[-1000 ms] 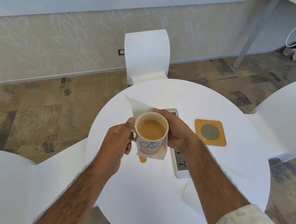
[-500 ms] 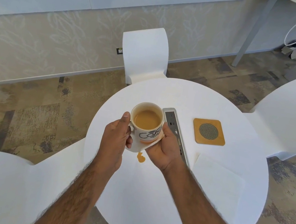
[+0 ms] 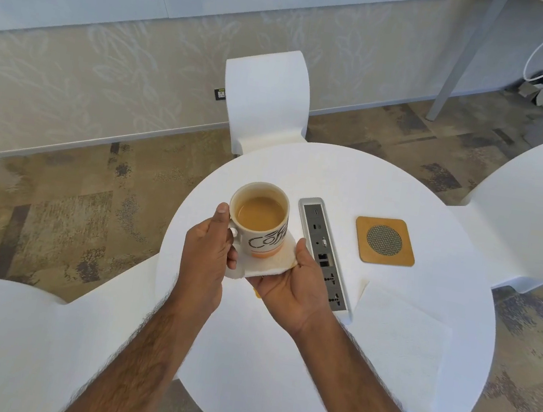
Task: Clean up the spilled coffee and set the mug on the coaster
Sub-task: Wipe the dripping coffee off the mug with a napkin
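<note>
The left hand (image 3: 208,253) grips the mug (image 3: 259,223) by its handle while the right hand (image 3: 290,286) cups a napkin (image 3: 271,263) under it, likely catching drips above the surface (image 3: 311,366).

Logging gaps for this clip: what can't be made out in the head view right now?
- Spilled coffee on the table: only a sliver shows; the right hand covers the rest.
- Mug base: hidden by the napkin.
- Mug lettering: partly turned away.
- Mug handle: mostly covered by the left hand.
- Power strip socket labels: too small.
</note>
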